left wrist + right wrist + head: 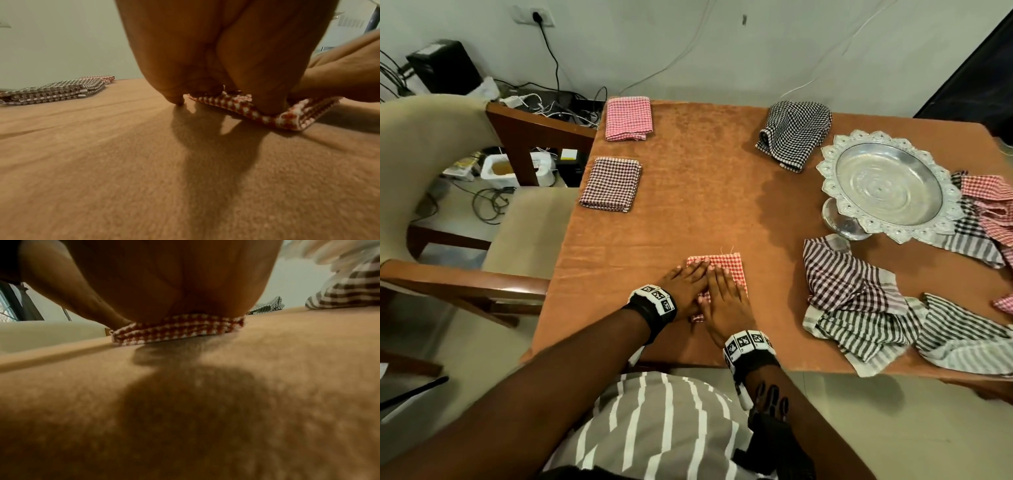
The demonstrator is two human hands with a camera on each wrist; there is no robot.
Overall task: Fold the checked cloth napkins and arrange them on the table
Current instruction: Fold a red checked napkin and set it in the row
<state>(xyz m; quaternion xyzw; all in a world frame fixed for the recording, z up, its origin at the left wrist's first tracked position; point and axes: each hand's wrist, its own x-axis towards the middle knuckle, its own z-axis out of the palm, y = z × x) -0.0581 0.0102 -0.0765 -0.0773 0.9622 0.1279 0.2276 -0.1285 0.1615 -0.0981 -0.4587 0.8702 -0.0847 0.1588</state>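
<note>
A folded red checked napkin (pixel 729 267) lies near the front edge of the orange-covered table (pixel 688 192). Both hands lie flat on it with straight fingers: my left hand (pixel 685 277) presses its left part, my right hand (pixel 724 294) its middle. The wrist views show the same napkin (pixel 287 118) (pixel 176 328) pinned under the palms. Two folded napkins sit at the table's left edge, a pink one (pixel 628 118) and a dark brown one (pixel 611 183). A crumpled black checked napkin (pixel 792 133) lies at the back.
A silver pedestal tray (pixel 887 186) stands at the right. Unfolded checked and striped napkins (pixel 859 301) are heaped in front of it and more (pixel 989 209) behind it. A cushioned wooden chair (pixel 465 192) stands left of the table. Cables and boxes litter the floor.
</note>
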